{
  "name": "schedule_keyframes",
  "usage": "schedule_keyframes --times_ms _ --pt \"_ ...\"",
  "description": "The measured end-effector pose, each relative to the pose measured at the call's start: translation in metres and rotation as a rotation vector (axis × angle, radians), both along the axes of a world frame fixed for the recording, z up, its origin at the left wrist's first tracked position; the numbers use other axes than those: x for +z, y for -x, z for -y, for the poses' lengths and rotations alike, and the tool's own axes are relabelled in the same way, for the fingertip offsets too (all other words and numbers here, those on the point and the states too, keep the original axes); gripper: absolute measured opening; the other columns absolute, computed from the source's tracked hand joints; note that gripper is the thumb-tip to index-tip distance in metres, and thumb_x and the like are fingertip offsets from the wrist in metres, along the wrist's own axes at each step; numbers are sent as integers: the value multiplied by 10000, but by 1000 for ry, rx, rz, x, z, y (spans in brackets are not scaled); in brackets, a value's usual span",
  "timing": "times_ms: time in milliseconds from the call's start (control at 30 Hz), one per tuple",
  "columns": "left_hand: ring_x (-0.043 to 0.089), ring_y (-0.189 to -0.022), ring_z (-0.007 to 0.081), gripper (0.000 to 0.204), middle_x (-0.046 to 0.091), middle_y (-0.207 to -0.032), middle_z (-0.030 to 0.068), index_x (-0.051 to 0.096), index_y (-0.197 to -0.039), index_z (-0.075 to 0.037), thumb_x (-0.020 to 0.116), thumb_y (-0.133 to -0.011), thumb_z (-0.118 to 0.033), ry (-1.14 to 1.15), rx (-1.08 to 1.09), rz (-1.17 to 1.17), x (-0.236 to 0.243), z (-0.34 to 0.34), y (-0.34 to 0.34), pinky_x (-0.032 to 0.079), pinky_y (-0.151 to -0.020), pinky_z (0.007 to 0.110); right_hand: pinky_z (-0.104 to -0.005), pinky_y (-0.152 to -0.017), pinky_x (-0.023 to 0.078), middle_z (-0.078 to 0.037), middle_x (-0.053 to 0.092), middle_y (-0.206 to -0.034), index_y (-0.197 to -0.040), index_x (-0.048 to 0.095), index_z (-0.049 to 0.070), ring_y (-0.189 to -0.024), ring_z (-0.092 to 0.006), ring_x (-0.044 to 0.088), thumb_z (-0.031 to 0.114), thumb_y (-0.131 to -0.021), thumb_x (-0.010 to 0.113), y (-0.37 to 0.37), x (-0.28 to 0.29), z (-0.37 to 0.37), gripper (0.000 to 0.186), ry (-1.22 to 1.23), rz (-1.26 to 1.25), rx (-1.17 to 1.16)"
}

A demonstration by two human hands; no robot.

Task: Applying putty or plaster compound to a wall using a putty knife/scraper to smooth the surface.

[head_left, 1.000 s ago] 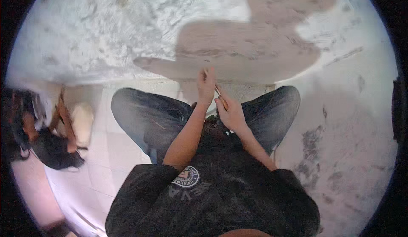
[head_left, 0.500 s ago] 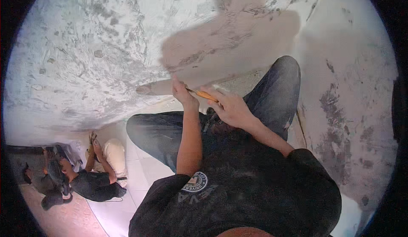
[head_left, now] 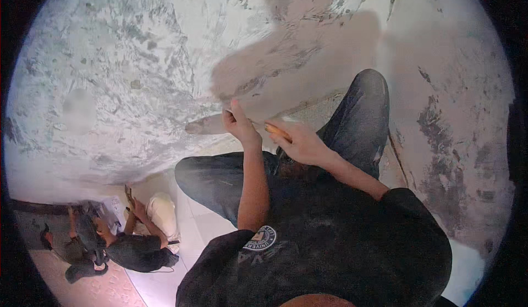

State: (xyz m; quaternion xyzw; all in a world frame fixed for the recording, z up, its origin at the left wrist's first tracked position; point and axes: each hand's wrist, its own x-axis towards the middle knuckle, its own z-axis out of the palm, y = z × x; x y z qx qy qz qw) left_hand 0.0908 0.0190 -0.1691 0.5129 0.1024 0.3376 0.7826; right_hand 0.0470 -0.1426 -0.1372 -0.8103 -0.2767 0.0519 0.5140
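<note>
The left hand [head_left: 237, 123] is raised in front of the person, its fingers drawn close together with the tips pressed against the scraped wall [head_left: 137, 76]; whether anything sits between those fingers cannot be told. The right hand [head_left: 300, 142] is just beside it, closed around a slim orange tool [head_left: 278, 131] (a pencil or small handle, too small to tell which), whose visible end points toward the left hand. The two hands are near each other but apart. Below them are the person's knees in dark jeans [head_left: 360, 120], bent up close to the wall, and a black T-shirt [head_left: 341, 246] with a round white emblem on the chest. The wall is pale and patchy, streaked with grey-green marks, and carries the person's shadow above the hands. At the lower left, well apart, another person [head_left: 129, 241] in dark clothes crouches on the white tiled floor [head_left: 165, 279].
</note>
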Motion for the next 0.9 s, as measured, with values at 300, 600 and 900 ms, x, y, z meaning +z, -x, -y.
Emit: schedule_keyframes --times_ms 300,600,900 --pt "342 -658 43 300 399 -706 -53 429 -739 -86 544 -979 -225 -115 12 17 7 19 -3 326 -577 235 -451 -839 480 -218 634 -1079 -1270 538 59 -997 -395 603 320 -955 491 -10 8 2 412 62 -142 23" --pt "345 -644 36 305 395 -699 -68 445 -733 -105 572 -967 -254 2 101 -117 -15 18 -4 282 -556 227 -432 -795 482 -209 651 -960 -1293 521 55 -901 -391 624 263 -951 510 -6 -13 -1 400 138 -102 37" --pt "543 -848 134 360 598 -918 29 607 -974 0 438 -1015 -315 -191 46 -97 -34 3 -7 440 -795 305 -343 -663 474 -124 643 -791 -1107 597 -50 -694 -221 609 225 -936 547 -49 20 57 328 378 -71 14"
